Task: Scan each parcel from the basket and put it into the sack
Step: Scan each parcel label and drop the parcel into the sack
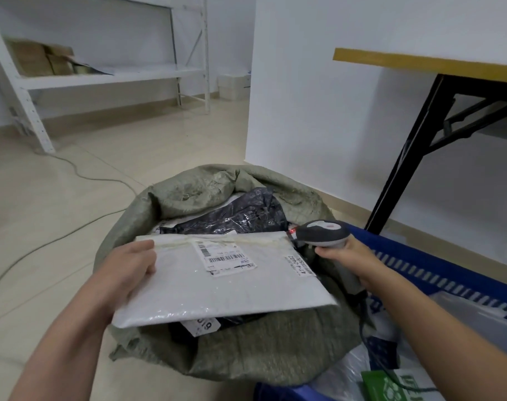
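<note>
Partway through, prob.: sack (246,351) already has a black parcel (240,215) & others in it, and more parcels (475,316) lie in the basket (420,264). White parcel (232,293) is held flat over the sack mouth, label (226,257) up. Left hand (128,270) grips its left edge, thumb on top. Right hand (350,259) is wrapped round the scanner (321,231) handle, head just beside the parcel's far right corner w/ red light on. Drop into sack not yet done.
</note>
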